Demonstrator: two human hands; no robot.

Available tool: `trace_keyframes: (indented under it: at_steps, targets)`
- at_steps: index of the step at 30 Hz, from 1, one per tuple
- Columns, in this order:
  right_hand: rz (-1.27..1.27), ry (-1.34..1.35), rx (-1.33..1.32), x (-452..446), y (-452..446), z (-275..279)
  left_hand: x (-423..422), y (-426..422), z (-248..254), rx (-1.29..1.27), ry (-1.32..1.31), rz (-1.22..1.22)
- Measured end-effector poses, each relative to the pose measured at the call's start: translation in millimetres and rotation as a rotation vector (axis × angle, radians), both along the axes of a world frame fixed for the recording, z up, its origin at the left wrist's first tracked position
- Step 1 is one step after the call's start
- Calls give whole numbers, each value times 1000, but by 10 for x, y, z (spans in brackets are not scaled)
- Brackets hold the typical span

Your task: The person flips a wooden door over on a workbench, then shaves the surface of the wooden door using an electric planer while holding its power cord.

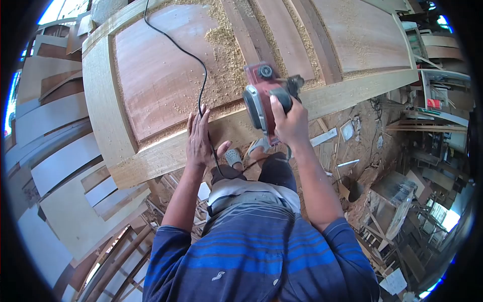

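Closest to me, the person's right grip (292, 121) is wrapped round the dark handle (283, 98) of a red power planer (266, 100), thumb laid along it; the left grip (197, 145) is spread rather than closed, its fingers against the near rail (347, 94) of a panelled wooden piece (99, 95), apart from the planer on its left, a black cord (186, 53) running along the hand.

The planer sits within the right grip, over that rail, so the right is the nearer hand; its long axis runs away from the person, crosswise to the rail's left-to-right length; the end with the round knob (265, 72) points out toward the panels (156, 75), the other end back toward the person; whether its sole touches wood, I cannot tell.

Beyond, pale shavings (221, 38) lie scattered over the panels.
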State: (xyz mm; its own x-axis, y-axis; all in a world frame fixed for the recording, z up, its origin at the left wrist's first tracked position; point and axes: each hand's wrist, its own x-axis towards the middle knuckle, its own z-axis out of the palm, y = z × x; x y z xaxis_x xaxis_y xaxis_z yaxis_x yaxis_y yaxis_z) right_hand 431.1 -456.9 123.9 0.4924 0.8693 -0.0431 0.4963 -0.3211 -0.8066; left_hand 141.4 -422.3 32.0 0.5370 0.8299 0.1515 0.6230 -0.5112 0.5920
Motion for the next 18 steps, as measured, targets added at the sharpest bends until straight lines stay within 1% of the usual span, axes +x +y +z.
trace_keyframes:
  at_steps: [3, 8, 11, 13, 17, 18]
  targets:
    - [4, -16, 11, 36, 281, 7, -2, -4, -53, 32, -27, 28]
    - [20, 13, -46, 109, 822, -10, -9, -16, -106, 56, 5, 52]
    - [52, -89, 0, 180, 1261, -2, 14, 6, -80, 62, 10, 67]
    - [66, -59, -32, 275, 1570, -57, 19, 11, -68, 63, 14, 71]
    - [132, -101, 37, 451, 2228, -117, 10, -9, -127, 60, -1, 96]
    - [159, -66, -63, 481, 2404, -59, 5, -13, -140, 57, 3, 102]
